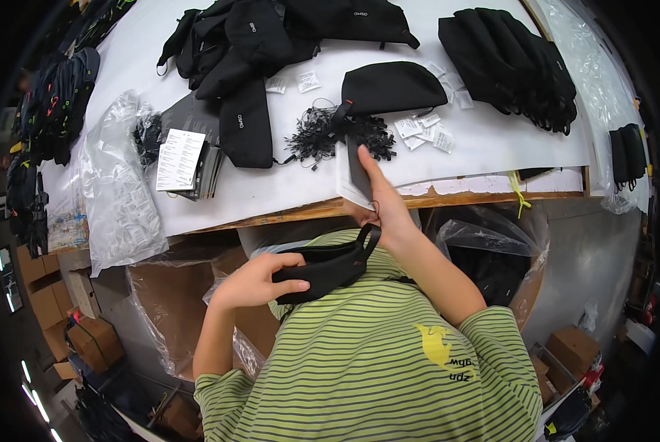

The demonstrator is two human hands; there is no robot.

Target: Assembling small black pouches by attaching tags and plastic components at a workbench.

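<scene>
My left hand [253, 280] grips a small black fabric pouch [330, 274] against my front, thumb outside and fingers at its opening. A loop strap on the pouch stands up near my right wrist. Held in my right hand [385, 210], over the table edge, are hang tags [353, 173], one dark and one white, with the thumb along the dark one. Just beyond them lies a tangle of black tag strings [315, 136]. Behind the strings, another black pouch [392, 87] rests flat, with small white packets [424, 131] beside it.
Black pouches pile up at the back [256, 37], and a neat row of black pouches [507, 62] lies at the right. On the left are a stack of hang tags [183, 162] and a clear plastic bag of white packets [120, 191]. Plastic-lined cartons [175, 309] stand below the wooden table edge.
</scene>
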